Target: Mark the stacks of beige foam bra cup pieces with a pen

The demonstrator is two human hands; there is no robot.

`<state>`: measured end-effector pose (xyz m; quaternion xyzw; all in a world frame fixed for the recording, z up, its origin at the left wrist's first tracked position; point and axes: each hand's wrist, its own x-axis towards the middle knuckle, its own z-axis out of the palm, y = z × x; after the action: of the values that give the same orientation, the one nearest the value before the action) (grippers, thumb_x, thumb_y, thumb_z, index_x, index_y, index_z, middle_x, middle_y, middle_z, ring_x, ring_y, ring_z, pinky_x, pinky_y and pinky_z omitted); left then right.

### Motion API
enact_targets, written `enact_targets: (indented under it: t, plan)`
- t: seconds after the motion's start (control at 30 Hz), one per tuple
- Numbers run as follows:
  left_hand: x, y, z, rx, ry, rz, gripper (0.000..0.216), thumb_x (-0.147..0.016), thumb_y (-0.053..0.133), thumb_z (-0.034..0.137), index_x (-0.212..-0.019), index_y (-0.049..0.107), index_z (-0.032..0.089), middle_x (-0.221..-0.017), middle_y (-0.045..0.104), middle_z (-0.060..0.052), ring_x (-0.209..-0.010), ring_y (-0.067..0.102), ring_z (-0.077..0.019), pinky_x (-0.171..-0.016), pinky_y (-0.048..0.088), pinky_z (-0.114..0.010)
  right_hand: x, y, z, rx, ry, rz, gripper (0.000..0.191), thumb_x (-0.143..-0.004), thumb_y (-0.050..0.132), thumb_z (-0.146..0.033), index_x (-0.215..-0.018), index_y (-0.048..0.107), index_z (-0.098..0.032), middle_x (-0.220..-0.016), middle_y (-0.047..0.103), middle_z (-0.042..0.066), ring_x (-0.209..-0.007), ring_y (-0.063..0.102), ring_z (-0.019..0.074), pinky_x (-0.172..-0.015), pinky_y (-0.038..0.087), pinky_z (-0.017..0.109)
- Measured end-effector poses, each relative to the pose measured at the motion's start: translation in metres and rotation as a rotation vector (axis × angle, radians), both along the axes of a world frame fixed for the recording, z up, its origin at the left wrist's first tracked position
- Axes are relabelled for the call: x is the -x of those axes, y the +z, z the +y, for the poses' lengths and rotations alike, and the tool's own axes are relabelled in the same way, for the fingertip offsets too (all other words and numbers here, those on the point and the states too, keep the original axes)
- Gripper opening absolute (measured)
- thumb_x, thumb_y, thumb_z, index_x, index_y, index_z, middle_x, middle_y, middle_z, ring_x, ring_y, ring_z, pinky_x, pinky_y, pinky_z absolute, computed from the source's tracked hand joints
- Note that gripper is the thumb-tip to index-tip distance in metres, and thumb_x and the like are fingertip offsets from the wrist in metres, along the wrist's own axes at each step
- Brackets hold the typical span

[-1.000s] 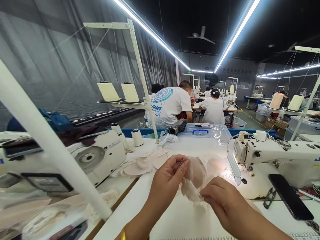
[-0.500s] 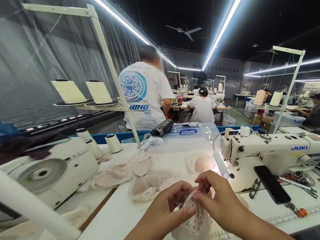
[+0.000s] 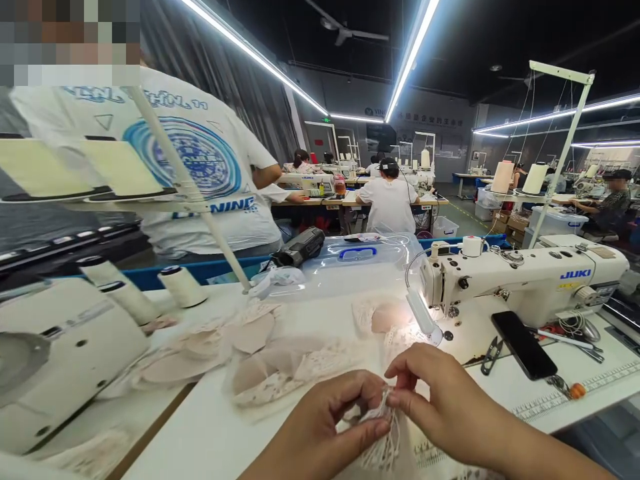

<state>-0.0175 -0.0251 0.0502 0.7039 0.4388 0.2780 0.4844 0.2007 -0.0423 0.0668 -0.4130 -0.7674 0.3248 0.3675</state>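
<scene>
A gathered piece of white lace (image 3: 383, 450) is pinched between my two hands above the front of the white table. My left hand (image 3: 337, 413) curls around it from the left, thumb pressed against the strands. From the right, my right hand (image 3: 435, 393) grips its upper edge between thumb and fingertips. The lace hangs below the fingers in loose strands. Just beyond lie beige and lace cup pieces (image 3: 265, 380), and another lace piece (image 3: 377, 319) sits under the lamp.
A JUKI sewing machine (image 3: 520, 273) stands to the right, with thread snips (image 3: 493, 355), a phone (image 3: 524, 345) and a ruler strip nearby. Another machine (image 3: 65, 360) and thread cones (image 3: 183, 287) are left. A clear plastic box (image 3: 350, 267) lies behind; a person (image 3: 215, 173) stands beyond.
The view has turned right, and the person in the printed white shirt appears nearer and farther left. My fingers have bunched the lace more tightly, still holding it.
</scene>
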Motion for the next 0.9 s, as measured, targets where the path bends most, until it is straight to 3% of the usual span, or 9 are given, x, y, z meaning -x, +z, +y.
enact_targets:
  t: [0.1, 0.2, 0.27, 0.37, 0.47, 0.6, 0.73, 0.9]
  plan:
    - [-0.004, 0.006, 0.003, 0.037, -0.086, 0.043, 0.034, -0.075, 0.079, 0.053, -0.073, 0.062, 0.024, -0.083, 0.066, -0.002, -0.083, 0.057, -0.0235, -0.076, 0.044, -0.032, -0.008, -0.001, -0.001, 0.049, 0.034, -0.059, 0.01, -0.093, 0.063, -0.015, -0.093, 0.058, -0.024, -0.098, 0.06, 0.002, -0.094, 0.059, 0.0204, -0.084, 0.047, 0.035]
    - [-0.001, 0.009, 0.013, 0.209, -0.295, 0.021, 0.037, -0.072, 0.082, 0.055, -0.074, 0.063, 0.023, -0.078, 0.059, 0.002, -0.077, 0.052, -0.0193, -0.071, 0.04, -0.029, -0.018, -0.009, -0.004, 0.079, 0.023, -0.047, 0.01, -0.096, 0.056, -0.015, -0.095, 0.052, -0.025, -0.104, 0.056, 0.003, -0.1, 0.055, 0.0218, -0.09, 0.046, 0.038]
    - [0.004, 0.006, 0.023, 0.338, -0.341, -0.023, 0.042, -0.069, 0.084, 0.057, -0.07, 0.061, 0.022, -0.073, 0.055, 0.003, -0.072, 0.048, -0.0172, -0.067, 0.037, -0.027, -0.025, -0.018, -0.004, 0.119, -0.002, 0.007, 0.009, -0.098, 0.051, -0.017, -0.096, 0.049, -0.025, -0.11, 0.056, 0.004, -0.105, 0.052, 0.0221, -0.095, 0.043, 0.039]
    - [0.008, -0.003, 0.039, 0.394, -0.131, -0.185, 0.048, -0.063, 0.089, 0.056, -0.063, 0.056, 0.021, -0.073, 0.057, 0.002, -0.071, 0.046, -0.0162, -0.065, 0.037, -0.027, -0.031, -0.037, 0.001, 0.274, -0.041, 0.165, 0.006, -0.101, 0.05, -0.026, -0.095, 0.047, -0.025, -0.095, 0.055, 0.001, -0.089, 0.05, 0.019, -0.085, 0.042, 0.034]
    - [0.004, -0.011, 0.047, 0.366, 0.045, -0.301, 0.047, -0.069, 0.085, 0.061, -0.069, 0.058, 0.022, -0.08, 0.065, -0.001, -0.077, 0.053, -0.0175, -0.073, 0.045, -0.029, -0.031, -0.053, 0.011, 0.415, -0.108, 0.373, 0.018, -0.098, 0.055, -0.039, -0.09, 0.048, -0.025, -0.078, 0.043, -0.004, -0.073, 0.041, 0.0164, -0.069, 0.037, 0.028]
    - [-0.009, -0.014, 0.037, 0.337, 0.133, -0.274, 0.049, -0.072, 0.079, 0.069, -0.093, 0.067, 0.026, -0.108, 0.071, -0.006, -0.102, 0.064, -0.0259, -0.091, 0.051, -0.039, -0.027, -0.061, 0.016, 0.356, -0.204, 0.495, 0.032, -0.096, 0.058, -0.053, -0.087, 0.046, -0.025, -0.078, 0.041, -0.004, -0.074, 0.04, 0.0167, -0.069, 0.037, 0.027]
    - [-0.02, -0.019, 0.024, 0.318, 0.248, -0.173, 0.059, -0.067, 0.085, 0.064, -0.109, 0.068, 0.026, -0.106, 0.072, -0.005, -0.094, 0.064, -0.0247, -0.091, 0.048, -0.039, -0.026, -0.063, 0.01, 0.264, -0.196, 0.458, 0.035, -0.1, 0.052, -0.058, -0.091, 0.047, -0.025, -0.082, 0.044, -0.003, -0.077, 0.043, 0.0174, -0.072, 0.04, 0.029]
    - [-0.026, -0.028, 0.023, 0.412, 0.189, -0.31, 0.04, -0.064, 0.09, 0.052, -0.077, 0.068, 0.021, -0.076, 0.065, 0.001, -0.079, 0.057, -0.019, -0.078, 0.046, -0.031, -0.027, -0.066, 0.001, 0.249, -0.114, 0.449, 0.034, -0.103, 0.05, -0.058, -0.096, 0.05, -0.025, -0.086, 0.048, -0.002, -0.078, 0.044, 0.0168, -0.072, 0.039, 0.029]
